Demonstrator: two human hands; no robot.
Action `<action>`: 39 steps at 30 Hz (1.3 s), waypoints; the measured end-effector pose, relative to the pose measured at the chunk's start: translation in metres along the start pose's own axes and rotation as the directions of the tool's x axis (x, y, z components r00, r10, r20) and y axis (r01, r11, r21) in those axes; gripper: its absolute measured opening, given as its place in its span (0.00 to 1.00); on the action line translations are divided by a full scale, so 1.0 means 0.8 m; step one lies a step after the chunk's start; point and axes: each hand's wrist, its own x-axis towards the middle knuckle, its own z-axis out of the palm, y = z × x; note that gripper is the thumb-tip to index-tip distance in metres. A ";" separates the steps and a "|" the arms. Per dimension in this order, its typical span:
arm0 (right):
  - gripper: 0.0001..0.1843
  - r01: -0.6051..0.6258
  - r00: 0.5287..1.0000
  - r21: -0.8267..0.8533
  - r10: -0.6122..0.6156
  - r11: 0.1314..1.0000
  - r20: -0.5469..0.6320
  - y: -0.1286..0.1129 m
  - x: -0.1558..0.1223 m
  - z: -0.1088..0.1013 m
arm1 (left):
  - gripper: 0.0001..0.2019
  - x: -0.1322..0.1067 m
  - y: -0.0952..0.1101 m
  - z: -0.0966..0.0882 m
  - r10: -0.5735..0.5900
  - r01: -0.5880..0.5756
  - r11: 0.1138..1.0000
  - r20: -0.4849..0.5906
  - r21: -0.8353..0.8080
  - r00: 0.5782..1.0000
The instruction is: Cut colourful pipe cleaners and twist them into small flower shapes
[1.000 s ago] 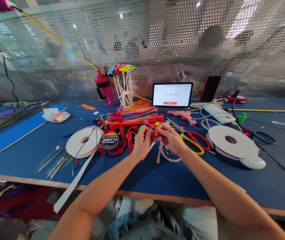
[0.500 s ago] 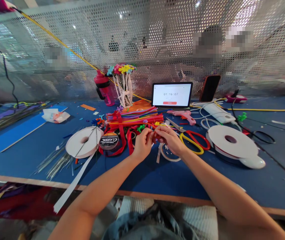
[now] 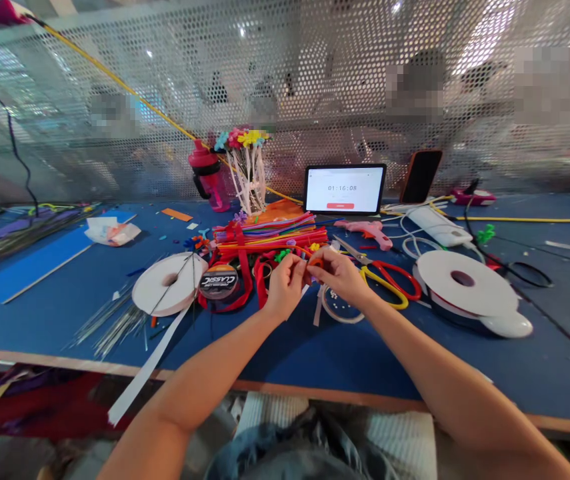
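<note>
Over the middle of the table, my left hand [image 3: 287,283] and my right hand [image 3: 339,273] meet with fingertips pinched. Between them is a small bent orange pipe cleaner [image 3: 316,263], mostly covered by the fingers. Just behind lies a bundle of colourful pipe cleaners [image 3: 275,235] tied with red ribbon. Red-and-yellow-handled scissors [image 3: 387,287] lie beside my right hand, blades pointing away. Under that hand is a round dish [image 3: 345,316] with small white bits. Left of my left hand sits a dark tape roll marked CLASSIC [image 3: 219,283] with red ribbon around it.
White ribbon spools stand left [image 3: 149,287] and right [image 3: 495,283]. Thin wires [image 3: 115,327] lie front left. Behind are a pink bottle [image 3: 208,175], pipe-cleaner flowers [image 3: 247,138], a tablet [image 3: 345,189] with a timer, a phone [image 3: 421,177] and a pink glue gun [image 3: 367,231].
My right hand's fingers have shifted and curled slightly around the orange pipe cleaner, showing more of its bend. My left hand has barely moved. The timer reads one second later.
</note>
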 end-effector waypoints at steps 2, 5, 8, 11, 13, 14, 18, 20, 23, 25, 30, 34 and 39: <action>0.08 -0.002 1.000 -0.051 0.001 0.999 -0.024 0.000 0.001 -0.001 | 0.13 0.001 -0.001 0.001 -0.044 0.048 0.995 0.042 -0.093 0.998; 0.08 -0.021 0.999 -0.047 0.020 0.999 -0.026 0.001 0.002 -0.004 | 0.13 0.002 -0.002 0.001 -0.057 0.068 0.990 0.091 -0.125 0.994; 0.10 -0.070 0.997 -0.012 0.070 0.997 -0.013 0.001 0.003 -0.007 | 0.14 0.003 -0.001 -0.001 -0.036 0.036 0.999 0.079 -0.001 0.996; 0.14 -0.129 0.991 0.051 0.130 0.990 -0.012 0.002 0.003 -0.007 | 0.14 0.004 0.001 -0.002 -0.026 0.022 0.997 0.052 0.080 0.998; 0.16 -0.153 0.986 0.100 0.158 0.983 -0.043 0.003 0.004 -0.006 | 0.14 0.005 0.000 -0.003 -0.017 0.014 0.996 0.042 0.091 0.999; 0.17 -0.158 0.985 0.119 0.166 0.980 -0.055 0.003 0.004 -0.006 | 0.14 0.005 0.000 -0.003 -0.014 0.010 0.996 0.042 0.093 0.999; 0.18 -0.189 0.981 0.200 0.195 0.961 -0.012 0.003 0.003 -0.005 | 0.13 0.003 -0.002 -0.001 -0.001 -0.008 0.993 0.081 0.117 0.997; 0.17 -0.214 0.976 0.250 0.218 0.944 0.013 0.002 0.002 -0.005 | 0.12 0.002 -0.002 -0.001 0.004 -0.017 0.991 0.100 0.133 0.995; 0.16 -0.226 0.973 0.301 0.226 0.926 0.033 0.001 0.000 -0.004 | 0.12 0.000 -0.002 0.000 0.011 -0.027 0.990 0.115 0.136 0.993; 0.16 -0.231 0.973 0.329 0.226 0.916 0.055 0.000 -0.001 -0.002 | 0.12 -0.001 -0.001 0.000 0.009 -0.023 0.993 0.122 0.119 0.993; 0.19 -0.229 0.972 0.374 0.230 0.899 0.041 -0.001 0.000 -0.001 | 0.11 -0.001 -0.004 0.003 -0.065 0.072 0.995 0.097 -0.072 0.993; 0.17 -0.206 0.971 0.450 0.238 0.869 -0.015 -0.002 0.002 -0.004 | 0.11 0.001 -0.004 0.005 -0.086 0.094 0.970 0.047 -0.226 0.995; 0.14 -0.260 0.966 0.497 0.229 0.828 0.125 -0.006 0.000 0.001 | 0.12 0.002 -0.004 0.006 -0.091 0.097 0.948 0.034 -0.302 0.995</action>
